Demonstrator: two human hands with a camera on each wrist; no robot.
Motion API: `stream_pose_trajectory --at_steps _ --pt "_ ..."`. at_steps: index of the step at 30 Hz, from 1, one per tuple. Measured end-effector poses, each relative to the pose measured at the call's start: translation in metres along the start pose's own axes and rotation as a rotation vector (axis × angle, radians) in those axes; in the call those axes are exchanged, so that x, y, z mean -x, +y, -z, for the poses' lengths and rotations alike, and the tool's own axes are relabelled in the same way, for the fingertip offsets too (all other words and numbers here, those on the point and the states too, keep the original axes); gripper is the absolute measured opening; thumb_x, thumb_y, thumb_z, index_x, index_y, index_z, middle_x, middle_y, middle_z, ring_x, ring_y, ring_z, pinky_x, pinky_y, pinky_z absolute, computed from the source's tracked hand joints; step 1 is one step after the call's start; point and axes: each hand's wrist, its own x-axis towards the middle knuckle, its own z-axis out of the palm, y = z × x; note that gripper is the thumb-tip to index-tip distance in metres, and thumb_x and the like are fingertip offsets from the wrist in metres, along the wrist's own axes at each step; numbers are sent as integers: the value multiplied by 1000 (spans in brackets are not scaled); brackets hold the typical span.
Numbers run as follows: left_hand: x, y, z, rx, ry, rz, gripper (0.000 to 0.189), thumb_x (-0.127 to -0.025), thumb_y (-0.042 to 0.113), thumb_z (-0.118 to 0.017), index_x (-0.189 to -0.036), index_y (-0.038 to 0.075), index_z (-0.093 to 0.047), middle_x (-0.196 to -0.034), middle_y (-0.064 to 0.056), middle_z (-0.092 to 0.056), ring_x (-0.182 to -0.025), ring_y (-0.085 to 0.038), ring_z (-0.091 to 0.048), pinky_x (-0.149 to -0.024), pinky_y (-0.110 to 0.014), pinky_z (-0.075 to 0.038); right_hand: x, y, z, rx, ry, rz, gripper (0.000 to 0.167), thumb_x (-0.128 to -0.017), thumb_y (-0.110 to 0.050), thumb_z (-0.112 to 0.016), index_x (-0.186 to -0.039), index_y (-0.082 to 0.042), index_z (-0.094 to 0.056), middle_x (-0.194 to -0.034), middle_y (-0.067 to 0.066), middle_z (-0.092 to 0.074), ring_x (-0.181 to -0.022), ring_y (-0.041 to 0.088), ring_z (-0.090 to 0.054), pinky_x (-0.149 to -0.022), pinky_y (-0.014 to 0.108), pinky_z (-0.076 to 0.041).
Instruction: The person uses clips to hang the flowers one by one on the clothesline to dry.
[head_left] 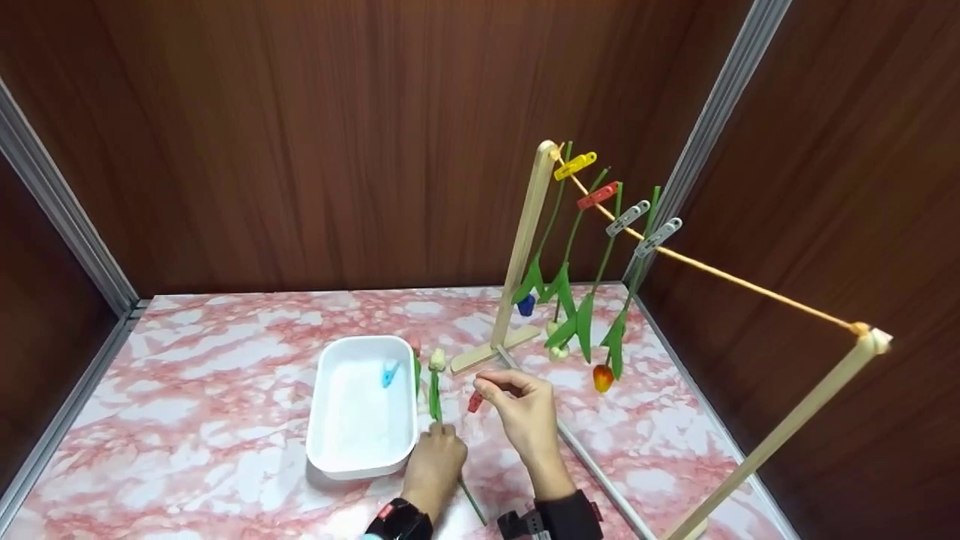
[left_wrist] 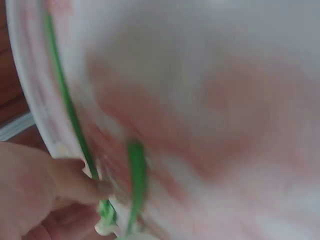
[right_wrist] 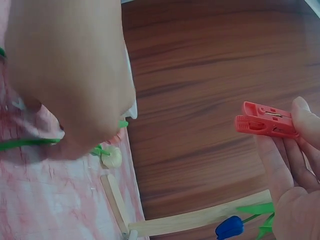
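Observation:
My left hand [head_left: 436,457] pinches the green stem of a white artificial tulip [head_left: 437,361] just right of the white tub. In the left wrist view, thumb and fingers close on the stem [left_wrist: 71,110], with a leaf [left_wrist: 137,172] beside it. A red clothespin [right_wrist: 267,120] is held by my right hand [head_left: 525,415], between thumb and fingers, slightly up and right of the left hand. Another tulip, reddish [head_left: 415,345], lies partly hidden behind the tub's right edge.
The white tub [head_left: 322,420] holds a blue clothespin [head_left: 389,373]. On the right, a wooden rack [head_left: 521,247] carries a cord [head_left: 757,289] with several tulips hung upside down by yellow, red and grey clothespins. The rack's base bar [head_left: 600,469] runs beside my right forearm.

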Motion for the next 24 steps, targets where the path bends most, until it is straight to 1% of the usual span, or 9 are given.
stream_pose_trajectory --at_steps 3,5,7,9,13,16,18,20,24 --pt "2 1 -7 -113 -1 -57 11 -86 15 -70 -86 9 -80 -89 -12 -67 -84 -23 -62 -68 -32 -55 2 1 0 1 -8 -1 7 -84 -12 -86 -90 -11 -83 -85 4 -78 -75 18 -73 -67 23 -55" --pt "3 4 -8 -139 2 -109 12 -85 18 -71 -86 12 -81 -91 -14 -70 -86 -25 -65 -71 -33 -55 3 0 1 -4 -10 -3 6 -84 -12 -86 -89 -11 -83 -84 5 -78 -75 19 -74 -67 23 -55" --pt "1 7 -7 -132 -4 -155 12 -84 19 -71 -86 15 -82 -90 -13 -72 -87 -27 -67 -73 -34 -56 2 -1 3 -12 -12 -6 6 -84 -11 -85 -90 -11 -83 -84 6 -77 -75 21 -74 -67 24 -56" --pt "-2 10 -5 -133 7 -200 11 -84 18 -70 -82 17 -81 -83 -9 -72 -80 -24 -66 -69 -33 -55 2 -3 4 -25 -12 -12 7 -84 -11 -85 -90 -9 -82 -83 8 -77 -74 23 -74 -67 24 -56" --pt "-5 14 -1 -174 47 -304 15 -85 18 -68 -73 21 -77 -68 -1 -64 -64 -14 -56 -57 -28 -46 2 -7 5 -28 -3 -30 8 -84 -9 -84 -92 -8 -82 -83 8 -77 -75 23 -74 -67 23 -55" --pt "-6 16 2 -195 57 -373 16 -86 21 -68 -71 23 -74 -66 3 -61 -61 -12 -53 -54 -26 -44 3 -9 5 -12 3 -37 8 -84 -8 -84 -92 -8 -82 -85 6 -78 -75 20 -73 -66 21 -53" --pt "-7 16 3 -165 70 -403 15 -86 22 -68 -72 23 -73 -67 4 -60 -61 -12 -54 -53 -26 -45 3 -10 6 6 1 -42 8 -84 -9 -85 -92 -9 -82 -85 6 -78 -76 19 -73 -64 20 -51" --pt "-9 14 5 -104 97 -412 10 -84 22 -70 -75 21 -73 -71 4 -60 -62 -12 -55 -54 -26 -46 4 -12 7 16 -4 -47 8 -84 -11 -85 -91 -9 -82 -86 5 -78 -77 18 -73 -65 20 -52" --pt "-17 5 13 5 174 -386 2 -82 18 -74 -81 16 -74 -81 2 -60 -66 -13 -57 -56 -25 -50 2 -18 11 38 3 -42 9 -84 -16 -86 -91 -12 -83 -86 4 -78 -77 16 -73 -60 19 -49"
